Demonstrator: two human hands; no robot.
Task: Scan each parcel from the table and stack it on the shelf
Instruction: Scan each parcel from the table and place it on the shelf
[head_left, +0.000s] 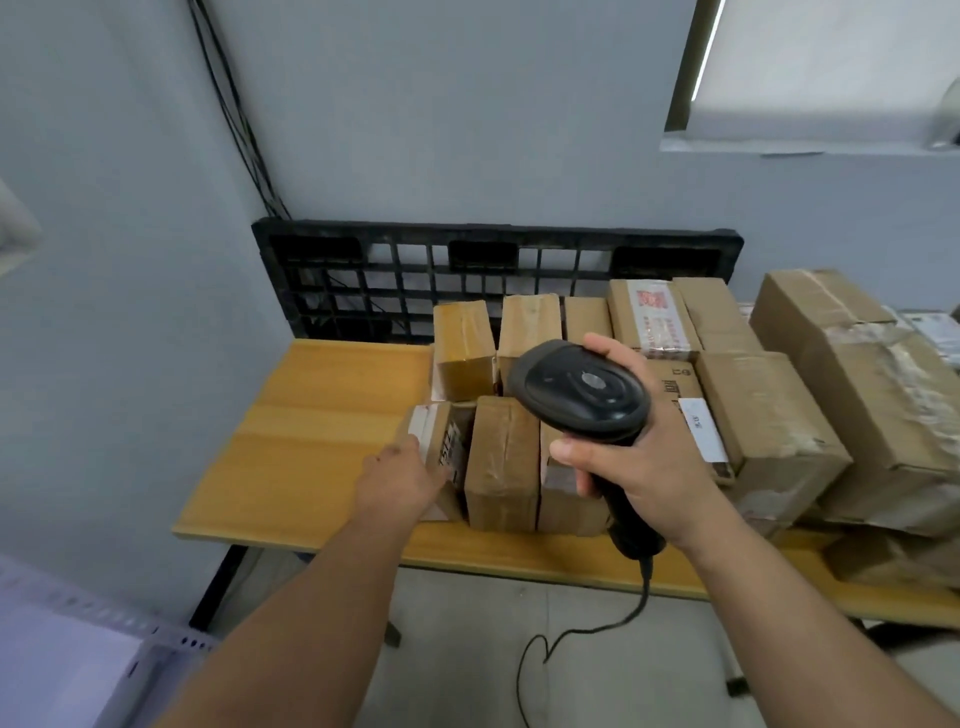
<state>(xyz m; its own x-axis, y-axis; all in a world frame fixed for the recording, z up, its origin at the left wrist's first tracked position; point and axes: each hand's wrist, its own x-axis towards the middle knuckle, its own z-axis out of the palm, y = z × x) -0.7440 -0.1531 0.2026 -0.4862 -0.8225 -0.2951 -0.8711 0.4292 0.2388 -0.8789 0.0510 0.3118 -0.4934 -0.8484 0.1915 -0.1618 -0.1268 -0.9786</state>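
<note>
1. The left hand (402, 475) lies on the leftmost small parcel (441, 447) at the tabletop's (311, 431) near edge; its fingers are hidden, so whether they close on the parcel I cannot tell.
2. The right hand (636, 457) has its fingers (569, 449) clamped round the handle of one black scanner (582, 395), which is held above the parcels just right of the left hand; its cable (576, 631) hangs down.
3. Three small boxes stand in the front row, with at least eight more behind and to the right.
</note>
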